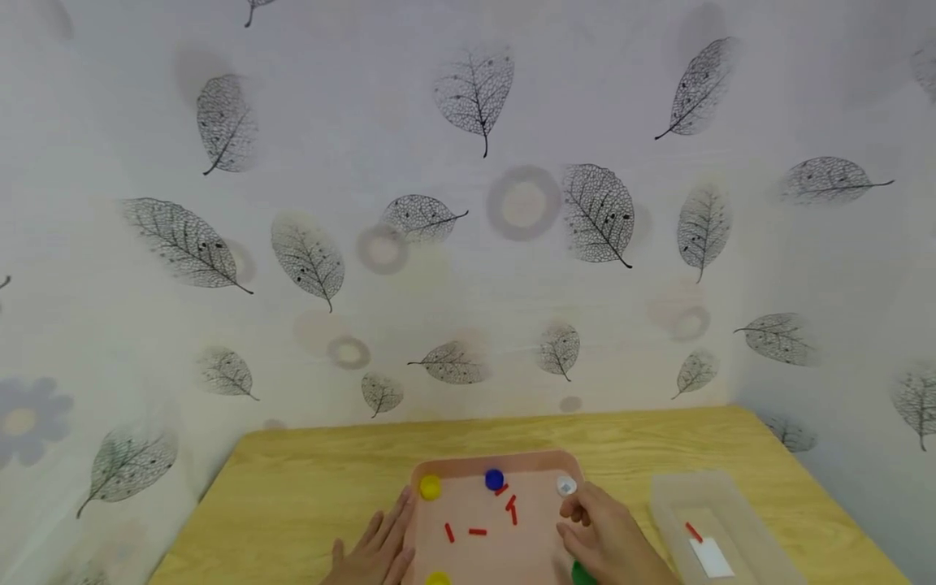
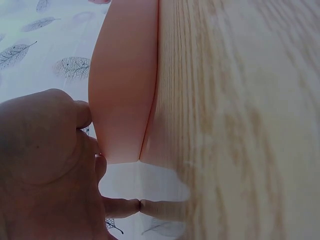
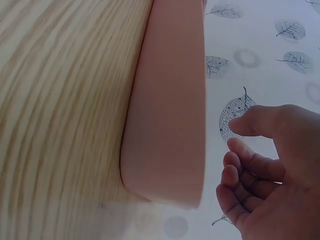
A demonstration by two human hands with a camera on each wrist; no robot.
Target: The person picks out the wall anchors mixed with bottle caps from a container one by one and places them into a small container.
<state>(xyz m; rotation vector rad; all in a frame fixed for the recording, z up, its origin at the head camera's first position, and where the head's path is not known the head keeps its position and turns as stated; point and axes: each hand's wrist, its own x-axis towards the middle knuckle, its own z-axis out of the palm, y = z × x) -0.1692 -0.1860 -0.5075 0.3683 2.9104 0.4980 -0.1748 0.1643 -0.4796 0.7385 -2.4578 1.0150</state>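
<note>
A pink tray (image 1: 483, 559) lies on the wooden table, holding several short red sticks (image 1: 478, 532). Round pieces sit along its edges: a yellow one (image 1: 431, 487) back left, a blue one (image 1: 494, 479) at the back, a white one (image 1: 566, 486) back right, a green one (image 1: 582, 574) partly behind my right hand, and a second yellow one (image 1: 439, 578) cut off by the frame. My left hand (image 1: 374, 548) rests against the tray's left side with fingers extended. Over the right side hovers my right hand (image 1: 610, 536), fingers loosely bent; thumb and index finger stand apart with nothing between them.
To the right of the tray stands a translucent plastic box (image 1: 756, 528). Inside it are a white card (image 1: 712, 557) and a red stick (image 1: 693, 532). A wall (image 1: 468, 292) with a leaf pattern rises behind the table (image 1: 292, 487).
</note>
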